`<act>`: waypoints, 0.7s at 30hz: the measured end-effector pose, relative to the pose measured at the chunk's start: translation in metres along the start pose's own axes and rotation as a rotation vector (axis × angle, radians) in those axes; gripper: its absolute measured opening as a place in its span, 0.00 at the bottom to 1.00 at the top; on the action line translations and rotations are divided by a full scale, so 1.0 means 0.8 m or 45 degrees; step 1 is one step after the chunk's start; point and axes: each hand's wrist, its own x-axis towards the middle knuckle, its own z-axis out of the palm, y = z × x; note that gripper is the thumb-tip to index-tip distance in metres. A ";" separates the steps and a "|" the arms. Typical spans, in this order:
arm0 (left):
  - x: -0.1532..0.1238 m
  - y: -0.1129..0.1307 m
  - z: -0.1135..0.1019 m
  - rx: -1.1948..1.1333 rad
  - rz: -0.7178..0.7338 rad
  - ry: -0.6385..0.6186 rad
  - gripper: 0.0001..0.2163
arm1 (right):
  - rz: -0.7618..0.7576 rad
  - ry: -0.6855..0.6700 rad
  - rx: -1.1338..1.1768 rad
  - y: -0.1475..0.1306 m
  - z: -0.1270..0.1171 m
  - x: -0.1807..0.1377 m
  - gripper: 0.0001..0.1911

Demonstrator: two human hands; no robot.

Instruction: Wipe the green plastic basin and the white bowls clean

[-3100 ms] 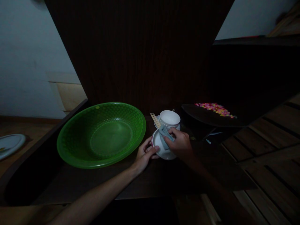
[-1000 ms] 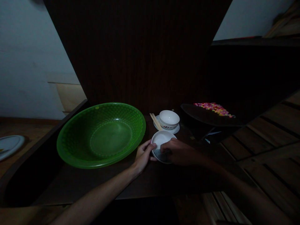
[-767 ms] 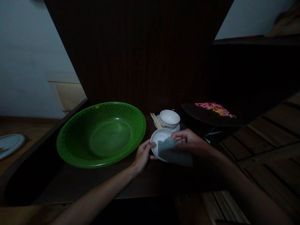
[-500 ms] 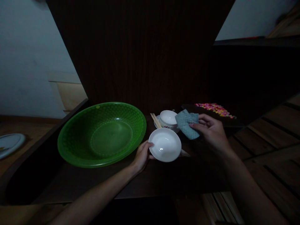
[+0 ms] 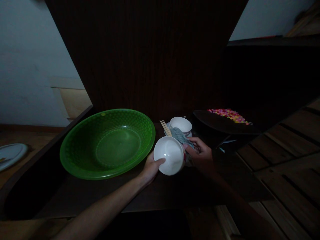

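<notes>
My left hand [image 5: 150, 167] grips the rim of a small white bowl [image 5: 168, 155], tilted so that its inside faces me and leftward. My right hand [image 5: 201, 156] presses a grey-blue cloth [image 5: 180, 135] against the bowl's outer right side, fingers closed on the cloth. Just behind stands a second white bowl [image 5: 181, 125] on a saucer, with wooden sticks [image 5: 165, 128] leaning at its left.
A large green plastic basin [image 5: 107, 142] sits left of the bowls on a dark wooden surface. A dark tray with coloured bits [image 5: 228, 116] lies at the right. A white plate [image 5: 11, 154] is at the far left. Wooden slats run along the right.
The right hand lifted the cloth out of the bowl, swung it right, then brought it back against the bowl's outer side. The left hand tipped the bowl up toward me.
</notes>
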 end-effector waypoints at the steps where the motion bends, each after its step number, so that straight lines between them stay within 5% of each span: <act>1: 0.000 -0.001 0.000 0.010 0.006 0.002 0.28 | 0.014 0.005 0.016 -0.001 0.002 -0.002 0.14; 21: 0.009 -0.010 -0.009 0.404 0.304 -0.084 0.23 | 0.303 -0.065 0.262 0.032 0.004 0.014 0.15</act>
